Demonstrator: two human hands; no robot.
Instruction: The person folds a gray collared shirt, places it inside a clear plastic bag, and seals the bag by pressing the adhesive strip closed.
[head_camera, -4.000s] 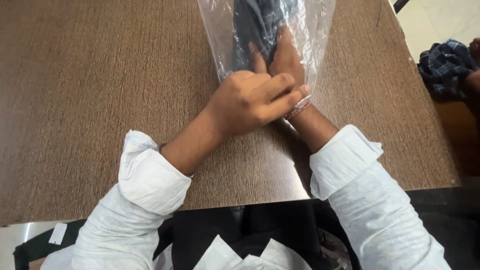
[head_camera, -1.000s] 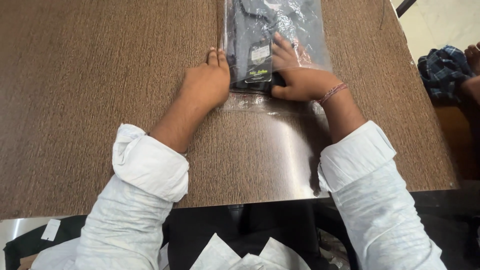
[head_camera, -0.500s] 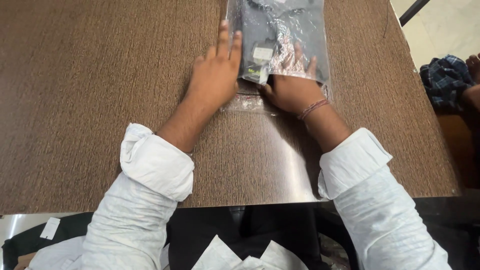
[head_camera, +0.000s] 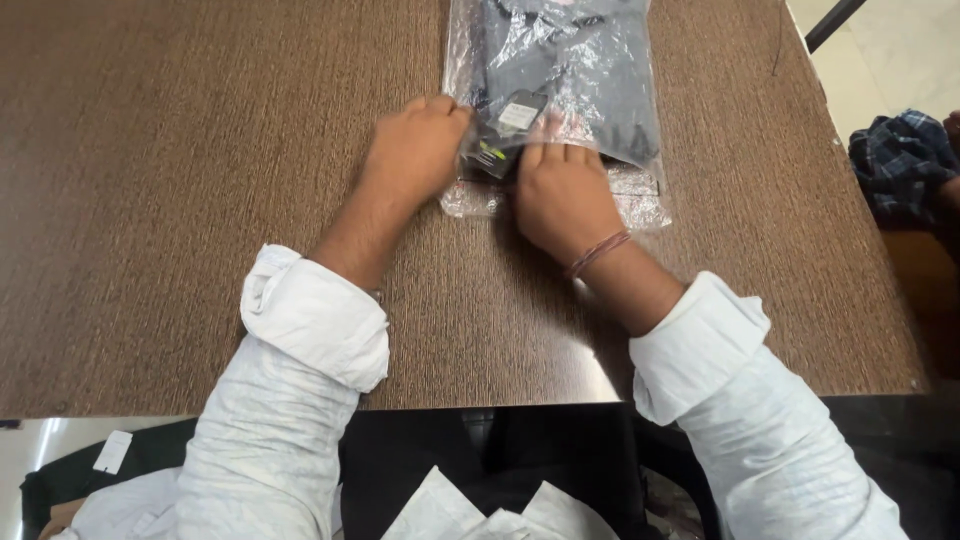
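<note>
Both hands at the near, open end of the clear plastic bag (head_camera: 560, 90), which lies flat at the tabletop's (head_camera: 200, 200) far edge with a folded dark garment (head_camera: 590, 80) inside. Left hand (head_camera: 415, 150) curled, pinching the bag's flap; right hand (head_camera: 560, 195) flat, palm down, pressing it. Looks like the closing step, though glare hides the seal. Next: fold flap over evenly.

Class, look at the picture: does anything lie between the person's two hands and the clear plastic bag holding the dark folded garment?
Nothing visible does: left hand and right hand both rest directly on the clear plastic bag.
</note>
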